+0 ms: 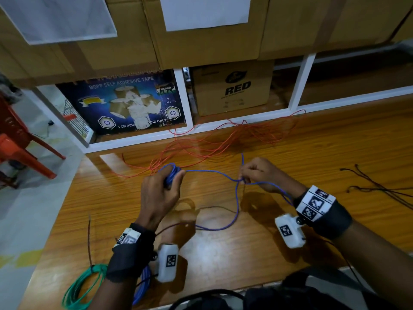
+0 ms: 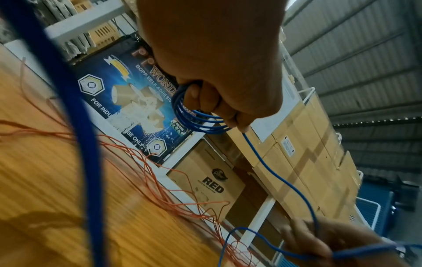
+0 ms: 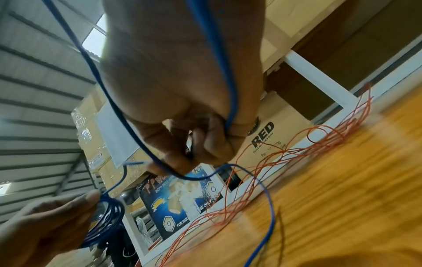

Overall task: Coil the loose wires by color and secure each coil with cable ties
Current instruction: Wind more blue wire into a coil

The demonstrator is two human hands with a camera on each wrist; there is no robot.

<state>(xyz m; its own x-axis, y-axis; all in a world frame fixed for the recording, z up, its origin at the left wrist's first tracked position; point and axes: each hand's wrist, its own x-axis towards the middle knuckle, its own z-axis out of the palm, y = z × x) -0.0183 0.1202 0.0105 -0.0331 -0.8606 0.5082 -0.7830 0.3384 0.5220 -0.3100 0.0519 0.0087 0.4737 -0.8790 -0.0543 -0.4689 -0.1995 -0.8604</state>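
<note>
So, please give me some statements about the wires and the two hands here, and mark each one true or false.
1. The left hand grips a small blue wire coil. True.
2. The right hand is empty. False: it pinches the blue wire.
3. The orange wires are already coiled. False: they lie loose on the wooden table.
4. A green wire coil lies at the table's near left edge. True.

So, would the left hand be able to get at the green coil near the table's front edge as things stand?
Probably not yet: the left hand is gripping the blue coil, so its grip is taken. The green coil lies uncovered just beside that forearm, so the path looks free once the blue one is set down.
</note>
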